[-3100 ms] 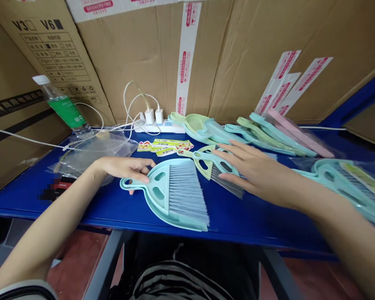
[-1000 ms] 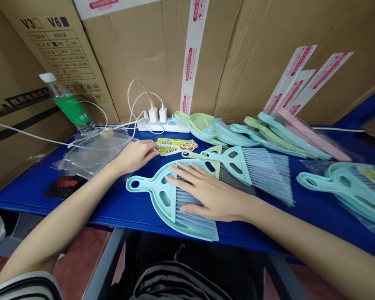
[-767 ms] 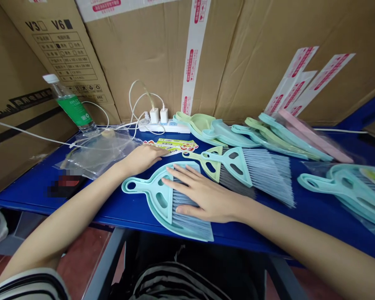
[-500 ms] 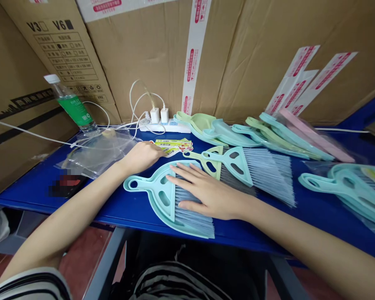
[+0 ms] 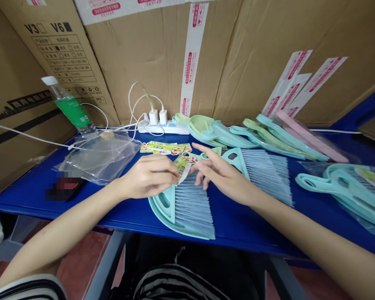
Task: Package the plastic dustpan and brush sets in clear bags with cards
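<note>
The left hand (image 5: pixel 153 173) is closed in a narrow pinch on a printed label (image 5: pixel 183 168), thumb and fingertips at its left end. The label is raised above the upper part of a blue brush (image 5: pixel 192 208), its right end toward the other hand. The right hand (image 5: pixel 226 177) is open, fingers loosely spread, index finger extended; whether its other fingertips touch the label cannot be told.

Handling, as judged: the label appears to be thin card or paper, very light, easily bent or creased, and possibly slick on its printed face. Best hold is a light pinch at one end or edge, leaving the middle unstrained. The brush has a stiff plastic head and soft, yielding bristles; its handle is the sounder grip, though the left hand hides it.

The brush lies on a matching dustpan (image 5: pixel 178 225), near the front edge of the table (image 5: pixel 125 212). Further loose labels (image 5: pixel 148 147) lie beyond the left hand. Another blue brush (image 5: pixel 262 166) rests beyond the right hand; clear plastic bags (image 5: pixel 101 154) lie to the left.
</note>
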Motion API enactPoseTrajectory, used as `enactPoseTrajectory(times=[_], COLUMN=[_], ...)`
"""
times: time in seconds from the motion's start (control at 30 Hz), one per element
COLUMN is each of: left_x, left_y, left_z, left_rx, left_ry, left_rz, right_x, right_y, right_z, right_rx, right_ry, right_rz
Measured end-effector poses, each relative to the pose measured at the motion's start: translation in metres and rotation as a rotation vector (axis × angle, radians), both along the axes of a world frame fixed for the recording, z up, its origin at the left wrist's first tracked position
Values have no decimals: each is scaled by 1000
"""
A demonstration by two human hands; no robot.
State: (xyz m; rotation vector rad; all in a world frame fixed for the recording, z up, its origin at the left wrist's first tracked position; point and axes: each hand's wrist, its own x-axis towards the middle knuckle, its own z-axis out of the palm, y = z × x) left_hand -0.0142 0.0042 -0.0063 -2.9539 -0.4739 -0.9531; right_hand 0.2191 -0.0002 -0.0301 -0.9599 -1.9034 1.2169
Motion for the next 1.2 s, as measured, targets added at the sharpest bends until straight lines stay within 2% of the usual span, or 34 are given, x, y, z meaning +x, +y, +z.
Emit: enactPoseTrajectory(times=[0.1,0.2,0.27,0.33,0.4,0.47,0.53,0.63,0.83,0.93,1.07,1.2], left_x=[2,0,-2,-3,-4,-4,-4,-4,-7,-6,-3,-4], left_y=[-5,-6,-5,-3,-2,0,2,7,19,22,22,21], left_z=[1,5,8,10,11,12,14,15,8,2,-3,-2], left_rx=[-161,-287,-386,-530,-685,-805,-858,-828,-536,-457,-411,-364], left_ry=[-72,-181,-180,-135,-101,-87,-80,-67,-195,-210,-201,-202], left_rz=[-54,-27,-30,-79,-137,-182,-206,-193,9,90,193,262], right_x=[5,13,17,18,15,10,4,-1,3,8,12,16], right_y=[5,10,11,10,6,1,-2,-3,-1,-1,-2,-4], right_z=[-1,2,6,11,14,15,12,7,-1,1,7,16], right_rx=[10,258,432,529,532,468,354,188,-102,-253,-303,-258], right_ry=[-8,-160,-269,-330,-343,-337,-320,-261,34,77,-17,-125], right_rz=[-48,-204,-245,-149,15,144,220,254,273,312,328,237])
